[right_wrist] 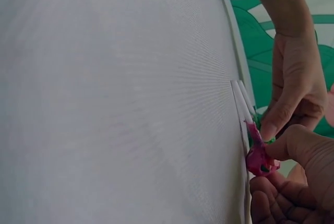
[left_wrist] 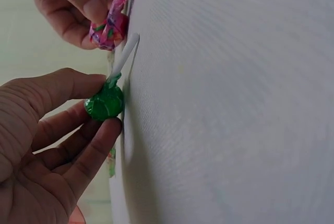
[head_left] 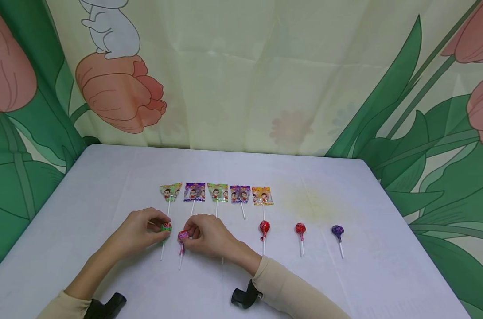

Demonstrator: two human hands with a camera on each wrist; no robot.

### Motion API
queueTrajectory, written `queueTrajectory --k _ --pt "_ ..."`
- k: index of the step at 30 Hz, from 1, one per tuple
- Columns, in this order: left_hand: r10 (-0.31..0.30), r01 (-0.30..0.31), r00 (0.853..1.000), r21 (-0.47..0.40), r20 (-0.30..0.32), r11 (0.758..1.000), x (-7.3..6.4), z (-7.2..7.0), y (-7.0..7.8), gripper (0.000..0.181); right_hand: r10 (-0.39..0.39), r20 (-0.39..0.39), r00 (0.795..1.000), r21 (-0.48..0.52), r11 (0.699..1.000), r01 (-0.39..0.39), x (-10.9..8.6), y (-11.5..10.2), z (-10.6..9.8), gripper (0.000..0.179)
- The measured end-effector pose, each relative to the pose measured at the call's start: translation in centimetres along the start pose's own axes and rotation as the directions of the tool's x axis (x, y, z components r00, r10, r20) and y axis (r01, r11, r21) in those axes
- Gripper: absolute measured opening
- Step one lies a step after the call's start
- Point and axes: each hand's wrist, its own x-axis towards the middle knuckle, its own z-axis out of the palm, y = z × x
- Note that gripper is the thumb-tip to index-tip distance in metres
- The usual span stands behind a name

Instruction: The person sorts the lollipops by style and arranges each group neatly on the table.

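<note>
- Fingers of the left hand (head_left: 139,232) pinch the green lollipop (head_left: 166,227), left of the orange packet (head_left: 262,195) and nearer the person.
- Right hand (head_left: 209,235) bends in with its thumb and fingers pinching the pink lollipop (head_left: 183,235), also left of that packet and nearer the person.
- Both candies look round, shiny and wrapped.
- Thin white sticks (head_left: 180,262) point toward the person.
</note>
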Motion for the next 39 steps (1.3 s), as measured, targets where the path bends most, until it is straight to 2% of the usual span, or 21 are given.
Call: queueTrajectory --k 10,17,26,39 --pt "0.023 -0.023 1.0 -0.013 0.005 1.0 0.2 0.0 -0.3 0.025 0.007 -0.005 1.0 0.033 0.999 -0.007 0.0 -0.2 0.0 0.018" --pt "0.01 -0.01 1.0 -0.009 0.005 1.0 0.2 0.1 -0.3 0.026 -0.009 -0.023 1.0 0.026 1.0 0.01 0.2 0.1 -0.2 0.017" --pt "0.001 0.0 1.0 -0.018 0.002 1.0 0.1 0.1 -0.3 0.026 0.015 -0.052 0.999 0.029 0.999 -0.013 0.9 0.4 -0.6 0.017" --pt "0.006 -0.006 1.0 -0.014 0.002 1.0 0.2 0.1 -0.3 0.025 0.004 -0.03 1.0 0.004 1.0 -0.004 1.2 0.5 -0.9 0.016"
